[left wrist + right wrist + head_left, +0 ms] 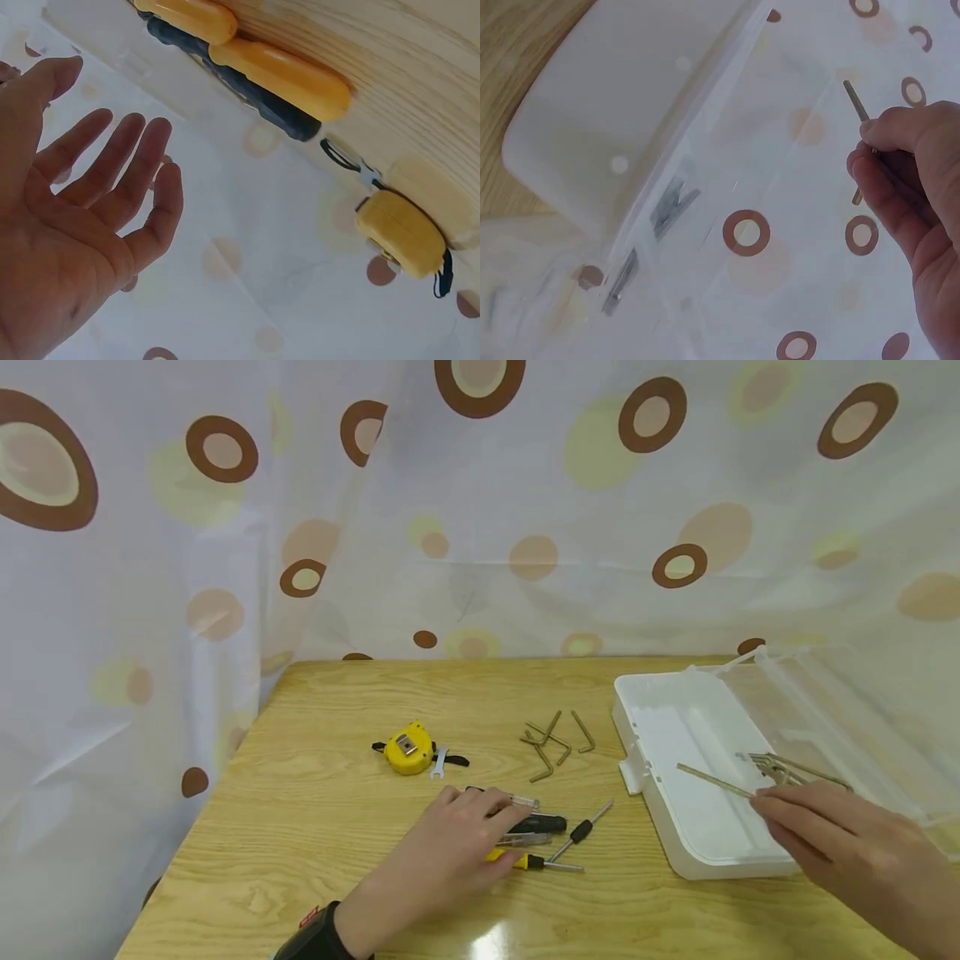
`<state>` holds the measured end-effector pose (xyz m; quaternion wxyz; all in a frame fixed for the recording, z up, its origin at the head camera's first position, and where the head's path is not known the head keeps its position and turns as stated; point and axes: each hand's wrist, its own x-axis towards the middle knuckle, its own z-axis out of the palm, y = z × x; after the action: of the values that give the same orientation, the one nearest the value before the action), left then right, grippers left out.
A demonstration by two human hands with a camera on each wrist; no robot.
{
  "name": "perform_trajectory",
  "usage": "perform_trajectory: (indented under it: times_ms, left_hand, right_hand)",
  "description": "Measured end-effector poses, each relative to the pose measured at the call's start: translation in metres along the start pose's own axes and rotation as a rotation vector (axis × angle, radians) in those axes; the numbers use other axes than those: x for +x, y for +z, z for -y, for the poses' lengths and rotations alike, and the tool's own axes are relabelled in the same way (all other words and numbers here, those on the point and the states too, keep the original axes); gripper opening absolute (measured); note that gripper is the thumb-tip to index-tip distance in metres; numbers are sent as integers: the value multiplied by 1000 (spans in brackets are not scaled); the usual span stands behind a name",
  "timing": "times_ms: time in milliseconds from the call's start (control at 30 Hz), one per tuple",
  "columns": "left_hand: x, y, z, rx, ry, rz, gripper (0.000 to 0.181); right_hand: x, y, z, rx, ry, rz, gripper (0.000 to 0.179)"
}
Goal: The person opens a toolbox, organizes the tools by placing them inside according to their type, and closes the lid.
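Observation:
My right hand [862, 847] pinches a brass-coloured hex key [712, 779] between thumb and fingers, above a white plastic box [663, 835]. More metal pieces [780, 768], seemingly hex keys, show behind that hand at the box's right side. My left hand [457, 839] is over a group of screwdrivers; the left wrist view shows its fingers loosely bent, with nothing in them. Beside it are a black handle [543, 824], a yellow-handled screwdriver [517, 859] and a thin driver with a black grip [581, 832]. The hand partly hides the group.
Several bent hex keys [547, 750] lie on the wooden table [300, 827], left of the box. A yellow tape measure [408, 752] and a small open-end wrench [439, 763] lie farther left. The box's clear lid [832, 718] stands open to the right. A patterned curtain [480, 510] hangs behind.

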<state>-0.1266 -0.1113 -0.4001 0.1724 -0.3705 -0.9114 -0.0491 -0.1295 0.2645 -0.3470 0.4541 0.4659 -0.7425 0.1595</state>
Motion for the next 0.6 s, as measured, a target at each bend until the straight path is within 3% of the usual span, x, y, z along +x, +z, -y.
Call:
perform_trajectory:
  times_ms: [200, 300, 433, 600]
  left_hand:
    - [-17, -8, 15, 6, -106, 65, 44]
    - [-24, -10, 21, 24, -136, 61, 42]
    - [-32, -9, 25, 32, -154, 34, 42]
    - [-42, -7, 26, 43, -168, 34, 41]
  right_hand:
    - [-24, -8, -23, -198, 100, 4, 60]
    - [-35, -9, -36, -279, 162, 13, 69]
    - [-47, -9, -48, -290, 267, 23, 78]
    - [-58, -7, -51, -338, 313, 81, 84]
